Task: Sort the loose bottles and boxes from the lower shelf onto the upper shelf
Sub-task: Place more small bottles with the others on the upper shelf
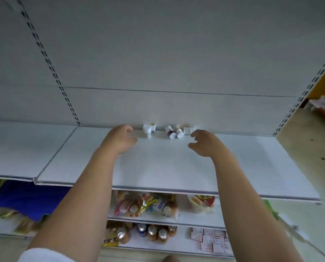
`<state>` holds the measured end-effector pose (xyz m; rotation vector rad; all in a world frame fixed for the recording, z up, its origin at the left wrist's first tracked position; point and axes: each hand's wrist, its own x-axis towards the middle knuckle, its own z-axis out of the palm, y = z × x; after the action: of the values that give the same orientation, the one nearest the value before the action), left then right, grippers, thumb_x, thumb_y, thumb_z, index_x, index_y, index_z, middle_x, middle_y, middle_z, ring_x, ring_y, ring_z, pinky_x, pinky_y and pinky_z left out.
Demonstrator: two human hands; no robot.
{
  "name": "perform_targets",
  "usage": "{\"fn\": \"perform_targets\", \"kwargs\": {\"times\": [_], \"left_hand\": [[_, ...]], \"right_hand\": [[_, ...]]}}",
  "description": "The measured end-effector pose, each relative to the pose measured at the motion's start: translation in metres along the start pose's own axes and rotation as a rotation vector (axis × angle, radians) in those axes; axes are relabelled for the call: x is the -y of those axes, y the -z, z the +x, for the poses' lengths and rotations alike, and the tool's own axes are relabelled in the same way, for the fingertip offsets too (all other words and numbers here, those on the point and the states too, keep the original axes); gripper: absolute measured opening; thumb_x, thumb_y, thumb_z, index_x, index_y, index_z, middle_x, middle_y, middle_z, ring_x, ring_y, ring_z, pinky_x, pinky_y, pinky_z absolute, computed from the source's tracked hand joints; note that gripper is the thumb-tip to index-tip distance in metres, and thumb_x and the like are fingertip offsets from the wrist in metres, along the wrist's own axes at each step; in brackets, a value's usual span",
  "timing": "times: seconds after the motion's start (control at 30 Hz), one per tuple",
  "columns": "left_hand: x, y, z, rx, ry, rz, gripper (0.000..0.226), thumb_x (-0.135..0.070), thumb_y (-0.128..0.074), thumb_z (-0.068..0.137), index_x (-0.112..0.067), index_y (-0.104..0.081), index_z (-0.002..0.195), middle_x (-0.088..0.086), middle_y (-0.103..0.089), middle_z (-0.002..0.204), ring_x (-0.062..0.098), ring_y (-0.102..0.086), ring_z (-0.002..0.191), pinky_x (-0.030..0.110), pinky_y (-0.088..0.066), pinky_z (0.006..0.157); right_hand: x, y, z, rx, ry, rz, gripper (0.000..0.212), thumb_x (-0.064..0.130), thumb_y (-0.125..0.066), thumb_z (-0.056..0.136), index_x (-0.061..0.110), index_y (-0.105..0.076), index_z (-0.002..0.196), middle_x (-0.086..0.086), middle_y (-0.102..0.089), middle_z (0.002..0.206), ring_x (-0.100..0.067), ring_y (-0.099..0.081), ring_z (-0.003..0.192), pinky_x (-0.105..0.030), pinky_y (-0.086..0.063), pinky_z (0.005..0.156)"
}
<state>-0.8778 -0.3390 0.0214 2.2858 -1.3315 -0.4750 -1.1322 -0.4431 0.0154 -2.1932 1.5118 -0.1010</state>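
Note:
A few small white bottles lie against the back panel of the white upper shelf [167, 167]: a white pair [148, 129] on the left, a dark-banded bottle [170, 131] and another white one [179, 132] beside it, then a small white box or cap [187, 130]. My left hand [120, 138] hovers just left of the white pair, fingers loosely curled and holding nothing. My right hand [205, 143] hovers just right of the small box, fingers also curled loosely, empty.
Below the upper shelf, a lower shelf holds snack packets [144, 204] and a cup-shaped pack [201, 202]. Lower still stand brown-capped bottles [154, 233] and small pink-white packets [210, 239]. A blue bag [25, 199] lies at lower left. Slotted uprights flank the bay.

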Motion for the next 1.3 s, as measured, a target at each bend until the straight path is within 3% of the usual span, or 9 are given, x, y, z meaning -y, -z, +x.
{"fn": "perform_targets", "kwargs": {"times": [0.1,0.23,0.43,0.63,0.73,0.83,0.97,1.03,1.3], "left_hand": [[0.001,-0.033,0.043,0.001,0.022,-0.055,0.045,-0.039,-0.074,0.079,-0.011,-0.062,0.112,0.011,-0.067,0.112,0.029,-0.063,0.102,0.030,-0.042,0.069],[-0.001,-0.079,0.092,-0.020,0.020,-0.165,0.064,-0.045,-0.076,0.076,-0.014,-0.054,0.127,0.004,-0.063,0.126,0.024,-0.061,0.112,0.032,-0.047,0.085],[0.000,-0.106,0.113,-0.204,0.058,-0.298,0.030,-0.025,-0.071,0.082,-0.018,-0.066,0.111,0.005,-0.071,0.109,0.026,-0.065,0.101,0.026,-0.040,0.072],[0.031,-0.089,0.093,-0.278,0.083,-0.581,0.026,-0.026,-0.069,0.085,-0.017,-0.070,0.109,0.005,-0.071,0.110,0.021,-0.065,0.098,0.031,-0.051,0.082],[0.031,-0.071,0.067,-0.183,0.161,-1.006,0.017,-0.019,-0.066,0.091,-0.016,-0.068,0.108,0.011,-0.065,0.103,0.026,-0.064,0.089,0.043,-0.059,0.078],[0.016,-0.049,0.035,-0.110,0.185,-1.219,0.015,-0.016,-0.063,0.093,-0.012,-0.067,0.108,0.013,-0.058,0.097,0.027,-0.061,0.089,0.039,-0.059,0.071],[-0.010,-0.021,-0.017,-0.022,0.122,-1.308,0.017,-0.011,-0.058,0.095,-0.018,-0.068,0.106,0.014,-0.063,0.100,0.028,-0.064,0.095,0.034,-0.058,0.072],[-0.024,-0.003,-0.046,0.005,0.089,-1.341,0.023,-0.009,-0.055,0.098,-0.019,-0.065,0.115,0.013,-0.065,0.106,0.030,-0.066,0.098,0.034,-0.059,0.072],[-0.084,0.097,-0.168,0.172,-0.139,-1.434,0.018,-0.010,-0.053,0.099,-0.019,-0.065,0.109,0.011,-0.070,0.100,0.023,-0.068,0.085,0.024,-0.056,0.062]], "right_hand": [[0.018,-0.028,0.051,-0.127,0.151,0.058,0.031,0.027,-0.054,0.094,0.011,-0.061,0.120,-0.010,-0.066,0.118,-0.031,-0.059,0.111,-0.032,-0.045,0.085],[0.049,-0.067,0.110,-0.174,0.311,0.038,0.045,0.011,-0.051,0.091,0.017,-0.053,0.136,-0.007,-0.057,0.136,-0.030,-0.054,0.121,-0.032,-0.042,0.095],[0.064,-0.105,0.157,-0.138,0.495,-0.183,0.042,0.014,-0.049,0.095,0.017,-0.049,0.136,-0.004,-0.048,0.139,-0.029,-0.049,0.127,-0.033,-0.038,0.093],[0.078,-0.110,0.145,-0.154,0.388,-0.148,0.032,0.023,-0.050,0.098,0.007,-0.049,0.126,-0.012,-0.057,0.126,-0.033,-0.054,0.119,-0.035,-0.038,0.081],[0.077,-0.104,0.119,-0.132,0.279,0.191,0.040,0.019,-0.057,0.093,0.009,-0.046,0.130,-0.011,-0.062,0.121,-0.031,-0.060,0.109,-0.031,-0.041,0.073],[0.084,-0.090,0.081,-0.065,0.088,0.898,0.043,0.018,-0.058,0.093,0.016,-0.047,0.134,-0.011,-0.059,0.122,-0.025,-0.062,0.099,-0.034,-0.053,0.084],[0.101,-0.047,0.008,0.227,-0.020,1.702,0.015,0.008,-0.040,0.095,0.007,-0.055,0.095,-0.010,-0.050,0.083,-0.019,-0.053,0.068,-0.026,-0.048,0.068],[0.108,-0.024,-0.033,0.299,-0.024,1.768,0.015,0.018,-0.046,0.096,0.011,-0.053,0.084,-0.006,-0.047,0.072,-0.017,-0.048,0.059,-0.022,-0.041,0.056],[0.127,0.057,-0.184,0.178,0.078,1.806,0.032,0.035,-0.044,0.101,0.009,-0.063,0.101,-0.002,-0.055,0.069,-0.011,-0.044,0.052,-0.018,-0.033,0.043]]}}
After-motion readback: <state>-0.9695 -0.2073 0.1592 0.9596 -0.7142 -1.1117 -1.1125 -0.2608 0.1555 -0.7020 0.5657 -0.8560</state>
